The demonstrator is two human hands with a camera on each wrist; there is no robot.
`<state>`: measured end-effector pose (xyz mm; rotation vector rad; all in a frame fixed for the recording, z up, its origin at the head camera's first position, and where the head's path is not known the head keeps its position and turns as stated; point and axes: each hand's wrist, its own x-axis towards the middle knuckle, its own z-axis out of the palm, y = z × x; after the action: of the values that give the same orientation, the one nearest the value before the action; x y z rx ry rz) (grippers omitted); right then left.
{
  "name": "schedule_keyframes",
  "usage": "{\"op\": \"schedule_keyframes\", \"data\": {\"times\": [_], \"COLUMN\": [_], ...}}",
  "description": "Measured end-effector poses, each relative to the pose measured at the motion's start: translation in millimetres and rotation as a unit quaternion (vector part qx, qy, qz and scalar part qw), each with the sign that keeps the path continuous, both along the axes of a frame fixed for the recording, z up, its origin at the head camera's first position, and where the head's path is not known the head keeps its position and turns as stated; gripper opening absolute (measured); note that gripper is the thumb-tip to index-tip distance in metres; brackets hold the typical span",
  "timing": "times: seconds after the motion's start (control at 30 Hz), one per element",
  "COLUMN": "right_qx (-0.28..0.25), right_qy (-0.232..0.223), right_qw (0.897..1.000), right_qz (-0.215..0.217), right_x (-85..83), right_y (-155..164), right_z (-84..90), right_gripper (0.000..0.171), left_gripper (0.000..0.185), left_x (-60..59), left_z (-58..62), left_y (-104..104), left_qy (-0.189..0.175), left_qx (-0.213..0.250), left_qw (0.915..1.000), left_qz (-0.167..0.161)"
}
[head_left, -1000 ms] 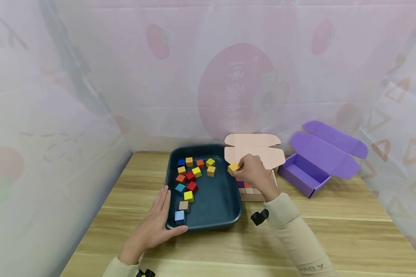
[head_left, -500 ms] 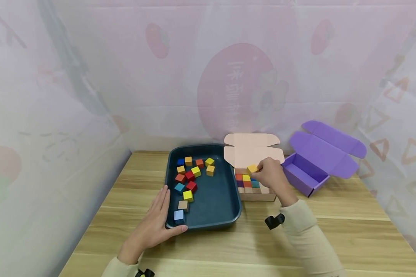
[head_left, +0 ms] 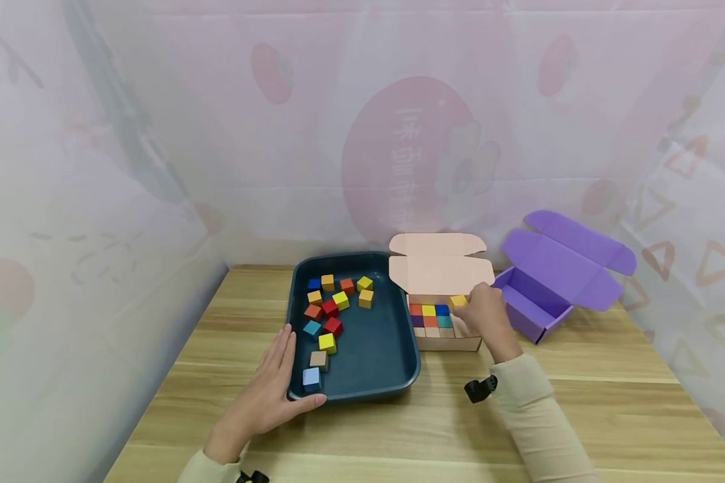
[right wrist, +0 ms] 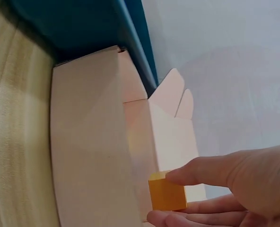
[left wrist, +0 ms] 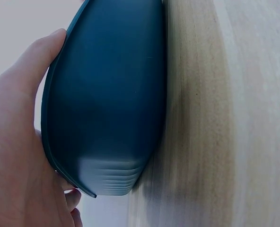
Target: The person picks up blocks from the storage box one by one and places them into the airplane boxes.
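Between thumb and fingers, my right hand (head_left: 486, 314) pinches an orange-yellow cube (right wrist: 168, 193) over the back right corner of an open light pink cardboard box (head_left: 449, 344). Rows of coloured cubes sit inside that box, among them a blue cube (head_left: 442, 310) left of the held one. My left hand (head_left: 267, 384) rests with straight fingers along the near left corner of a dark teal tray (head_left: 368, 392); its thumb lies on the front rim in the left wrist view. Loose cubes are scattered over the tray's left half and back, including a light blue cube (head_left: 311, 379) near the front.
An open purple box (head_left: 534, 305) stands to the right of the pink one, its lid tilted back. The pink box's raised lid (head_left: 441, 272) leans towards the printed cloth backdrop. All stand on a wood-grain table (head_left: 399, 443).
My right hand has carried the orange-yellow cube rightwards from the tray's right edge to the pink box's back right corner and lowered it. The left hand has stayed on the tray.
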<state>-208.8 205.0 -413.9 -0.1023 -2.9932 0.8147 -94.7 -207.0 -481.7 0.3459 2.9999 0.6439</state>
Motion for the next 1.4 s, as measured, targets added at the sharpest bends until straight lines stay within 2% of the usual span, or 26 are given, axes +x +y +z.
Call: {"op": "schedule_keyframes", "data": {"times": [0.1,0.23,0.4,0.6,0.83,0.97,1.13,1.4], "right_qx": [0.019,0.013,0.007,0.017,0.021,0.031,0.038,0.010], "right_qy": [0.004,0.000,-0.004,0.001,-0.018,-0.026,-0.046,-0.058], "right_qw": [1.000,0.999,0.998,0.999,0.999,0.999,0.998,0.998], "right_qz": [-0.014,-0.034,-0.055,-0.042,-0.030,-0.015,0.010,0.023], "right_x": [-2.8,-6.5,-8.1,-10.4,-16.6,-19.4,-19.0,-14.1], "right_y": [-1.6,-5.6,-10.3,-11.4,-12.7,-15.1,-16.8,-13.8], "right_z": [-6.8,-14.8,-22.0,-27.4,-33.3,-34.9,-35.5,-37.3], "right_gripper": [0.052,0.047,0.019,0.014,0.019,0.010,0.023,0.047], "left_gripper": [0.130,0.130,0.130,0.130,0.130,0.130,0.130,0.130], "left_x": [-0.1,-0.3,-0.3,-0.5,-1.4,-2.4,-2.0,-1.0], "left_z": [0.2,-0.6,-2.0,-2.3,-1.2,0.5,0.5,-1.9], "left_y": [0.1,0.2,0.5,0.9,0.7,-0.4,-1.1,-1.4], "left_qy": [-0.002,0.000,0.002,0.004,0.003,0.008,0.005,0.002], "left_qx": [0.003,0.003,0.004,0.006,0.005,0.004,0.001,0.006], "left_qw": [1.0000,1.0000,1.0000,1.0000,1.0000,1.0000,1.0000,1.0000], "left_qz": [0.001,0.000,0.000,0.001,-0.001,-0.001,0.001,0.001]}}
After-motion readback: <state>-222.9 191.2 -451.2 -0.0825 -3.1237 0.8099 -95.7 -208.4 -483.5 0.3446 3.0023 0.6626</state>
